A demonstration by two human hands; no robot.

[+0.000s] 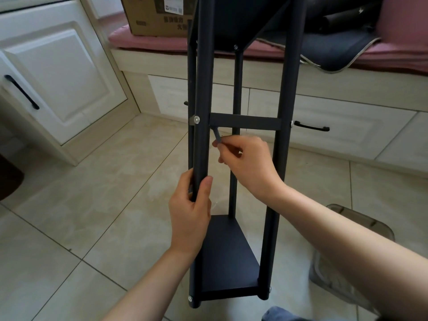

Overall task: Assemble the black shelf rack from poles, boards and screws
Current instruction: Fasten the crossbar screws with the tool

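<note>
Two hands work: the left hand point(188, 218) grips the near pole point(201, 135), the right hand point(249, 163) pinches a key point(217, 135). It may slip off the screw.

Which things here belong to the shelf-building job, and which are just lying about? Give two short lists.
Part of the job:
black rack
crossbar
small key tool, pinched by the right hand
pole, gripped by the left hand
screw

Just lying about:
cardboard box
pink cushion
white cupboard
clear plastic tub
</note>
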